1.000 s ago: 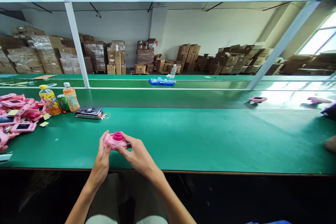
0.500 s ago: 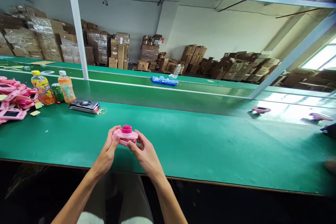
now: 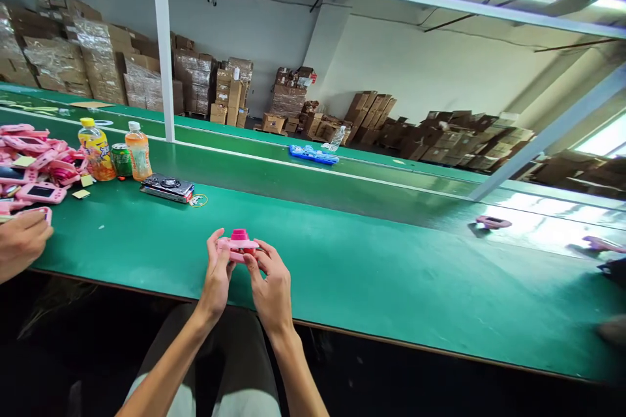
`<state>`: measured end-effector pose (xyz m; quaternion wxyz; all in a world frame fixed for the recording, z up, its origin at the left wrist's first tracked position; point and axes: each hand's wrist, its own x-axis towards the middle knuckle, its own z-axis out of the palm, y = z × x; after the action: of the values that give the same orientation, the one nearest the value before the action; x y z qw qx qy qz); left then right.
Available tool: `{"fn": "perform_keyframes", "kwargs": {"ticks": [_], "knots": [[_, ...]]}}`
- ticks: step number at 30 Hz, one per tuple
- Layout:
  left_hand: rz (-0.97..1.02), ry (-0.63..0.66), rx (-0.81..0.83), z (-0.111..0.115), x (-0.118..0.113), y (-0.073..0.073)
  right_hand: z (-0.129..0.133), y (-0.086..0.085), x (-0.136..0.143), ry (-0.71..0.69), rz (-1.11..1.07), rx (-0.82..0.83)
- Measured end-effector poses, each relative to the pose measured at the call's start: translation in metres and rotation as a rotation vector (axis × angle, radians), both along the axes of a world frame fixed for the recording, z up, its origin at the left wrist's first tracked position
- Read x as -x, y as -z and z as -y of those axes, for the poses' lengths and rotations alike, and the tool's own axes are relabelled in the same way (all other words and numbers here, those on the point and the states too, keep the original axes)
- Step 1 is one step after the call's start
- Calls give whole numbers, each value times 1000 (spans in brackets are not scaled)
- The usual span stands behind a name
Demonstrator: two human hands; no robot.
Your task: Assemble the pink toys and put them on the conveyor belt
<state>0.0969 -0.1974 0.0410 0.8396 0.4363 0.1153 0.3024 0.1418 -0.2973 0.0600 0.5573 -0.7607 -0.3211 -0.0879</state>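
I hold a small pink toy camera [image 3: 238, 244] with a darker pink lens knob on top, just above the near part of the green table [image 3: 372, 267]. My left hand [image 3: 216, 272] grips its left side. My right hand [image 3: 270, 280] grips its right side and underside, fingers curled beneath it. The toy's lower face is hidden by my fingers.
Several pink toy devices [image 3: 34, 169] lie piled at the far left, where another person's hand [image 3: 19, 241] holds one. Two juice bottles [image 3: 117, 151], a green can [image 3: 120, 160] and a black device [image 3: 167, 187] stand behind. A blue tray [image 3: 313, 155] and a pink piece [image 3: 493, 222] lie farther off.
The view has tilted and shifted right. My hands have drawn closer together on the toy, and another person's hand has come into view at the left edge.
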Motion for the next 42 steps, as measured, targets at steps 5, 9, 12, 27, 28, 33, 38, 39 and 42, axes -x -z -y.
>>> {"fn": "perform_keyframes", "kwargs": {"ticks": [5,9,12,27,28,33,38,39,42], "knots": [[56,76,-51,1,1,0,-1,13,0,13,-143,-121],[20,103,-62,0,-1,2,-1,19,5,119,-280,-277],[25,135,-14,-1,-3,7,1,19,5,98,-329,-285],[-97,206,-171,-4,-7,10,26,6,-36,-170,-502,-7],[-98,184,-159,-4,-7,10,26,8,-35,-200,-519,-3],[-128,176,-210,-4,-6,14,33,14,-24,-251,-546,19],[-197,121,-335,2,-4,17,49,27,-54,-223,-494,112],[-226,106,-392,5,-2,17,53,29,-71,-208,-490,124],[-287,91,-770,18,3,21,70,25,-140,5,-345,256]]}}
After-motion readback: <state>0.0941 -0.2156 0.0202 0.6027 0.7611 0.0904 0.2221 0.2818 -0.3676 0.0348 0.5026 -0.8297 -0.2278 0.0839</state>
